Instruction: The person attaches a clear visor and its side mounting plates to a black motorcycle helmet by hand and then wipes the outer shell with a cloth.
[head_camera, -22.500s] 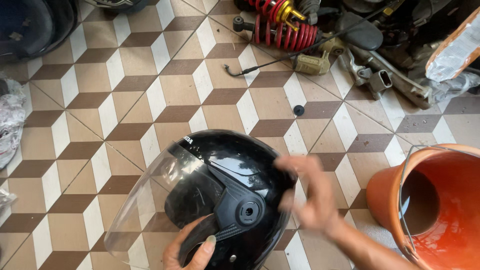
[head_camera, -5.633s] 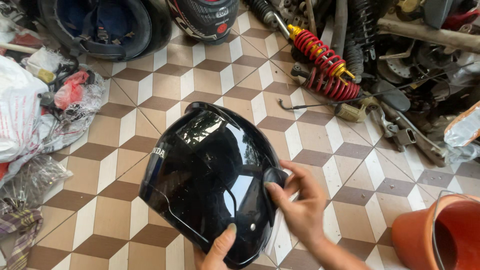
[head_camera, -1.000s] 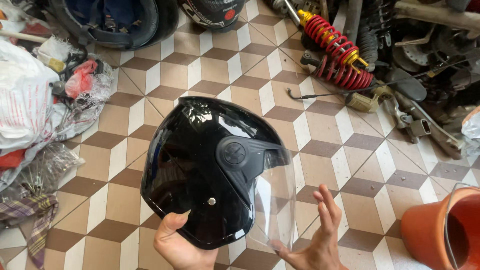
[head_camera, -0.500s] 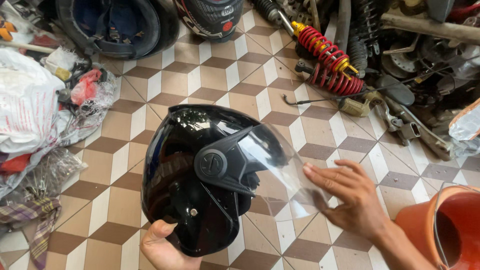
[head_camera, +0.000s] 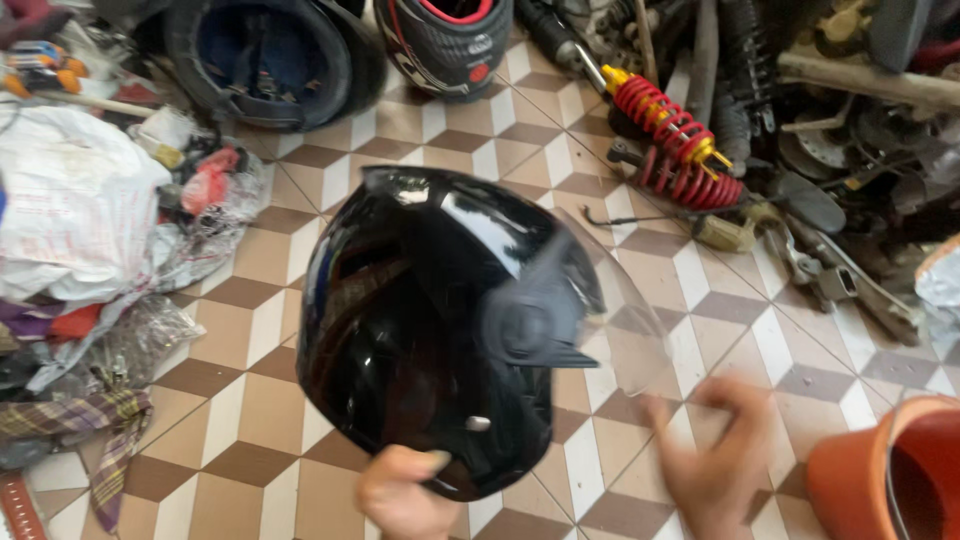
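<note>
The helmet (head_camera: 440, 320) is gripped at its lower rim by the left hand (head_camera: 400, 495); the right hand (head_camera: 715, 455) is held open, blurred, beside the visor (head_camera: 625, 310).

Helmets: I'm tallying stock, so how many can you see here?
3. A glossy black helmet with clear visor, gripped at its lower edge by the left hand; a dark open helmet top left on the floor; a black-and-red helmet top centre. Clutter may hide others.

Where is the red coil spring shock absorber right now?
In the head view, the red coil spring shock absorber lies on the tiled floor at upper right, beyond the glossy black helmet, beside the pile of dark metal parts.
</note>
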